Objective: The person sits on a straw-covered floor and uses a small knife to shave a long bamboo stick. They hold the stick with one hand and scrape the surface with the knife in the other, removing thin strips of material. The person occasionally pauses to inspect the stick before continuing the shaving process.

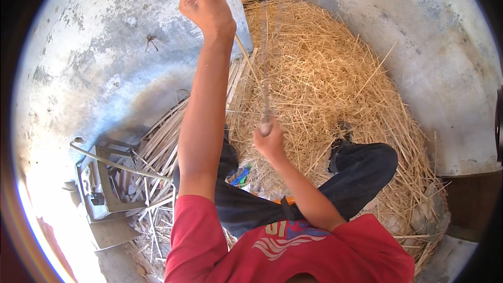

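Note:
My left hand (pixel 207 1) is raised far ahead near the top of the view, its fingers closed. A thin cane strip (pixel 250 68) runs from behind my left wrist down toward my right hand; it appears to be in my left hand's grip, though the hold itself is hidden. My right hand (pixel 271 140), low in front of my body, is closed around the rounded handle of a long-bladed knife (pixel 264 52). The blade is smeared by motion and points away from me, crossing close to the strip's lower end.
Loose straw-coloured shavings (pixel 319 63) cover the floor between two worn grey walls (pixel 115 47). Long split strips (pixel 162 141) lie to my left, beside a small metal-framed stand (pixel 107 183) and a curved cane (pixel 120 165). My legs (pixel 361 173) are bent close by.

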Tool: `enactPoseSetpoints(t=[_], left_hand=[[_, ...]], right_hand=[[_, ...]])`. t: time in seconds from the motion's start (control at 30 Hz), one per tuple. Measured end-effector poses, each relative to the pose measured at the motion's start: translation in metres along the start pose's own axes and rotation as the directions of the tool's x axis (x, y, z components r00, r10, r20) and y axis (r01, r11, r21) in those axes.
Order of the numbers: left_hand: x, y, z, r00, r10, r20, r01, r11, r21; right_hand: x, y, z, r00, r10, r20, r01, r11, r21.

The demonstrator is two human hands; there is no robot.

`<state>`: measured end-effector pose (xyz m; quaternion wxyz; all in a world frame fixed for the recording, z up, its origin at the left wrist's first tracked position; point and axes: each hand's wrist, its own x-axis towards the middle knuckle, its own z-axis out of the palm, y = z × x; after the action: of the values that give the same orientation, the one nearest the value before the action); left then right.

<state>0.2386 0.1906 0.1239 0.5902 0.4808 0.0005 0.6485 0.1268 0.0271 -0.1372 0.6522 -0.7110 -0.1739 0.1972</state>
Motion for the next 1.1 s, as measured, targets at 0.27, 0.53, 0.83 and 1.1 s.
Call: enactPoseSetpoints(t=[0.27,0.53,0.83,1.1], left_hand=[[0.008,0.002,-0.008,0.973,-0.157,0.170,0.166,0.985,-0.037],[0.012,0.009,-0.011,0.899,-0.324,0.294,0.342,0.940,-0.012],[0.002,0.015,-0.006,0.913,-0.277,0.298,0.282,0.959,0.027],[0.004,0.025,-0.020,0.956,-0.251,0.155,0.251,0.968,0.017]], right_hand=[[-0.018,0.199,-0.044,0.881,0.462,0.099,-0.440,0.879,-0.184],[-0.004,-0.021,-0.039,0.903,0.300,0.306,-0.399,0.851,0.342],[0.017,0.066,0.019,0.976,0.205,0.073,-0.209,0.977,0.045],[-0.001,-0.066,0.003,0.930,0.262,0.257,-0.320,0.922,0.218]])
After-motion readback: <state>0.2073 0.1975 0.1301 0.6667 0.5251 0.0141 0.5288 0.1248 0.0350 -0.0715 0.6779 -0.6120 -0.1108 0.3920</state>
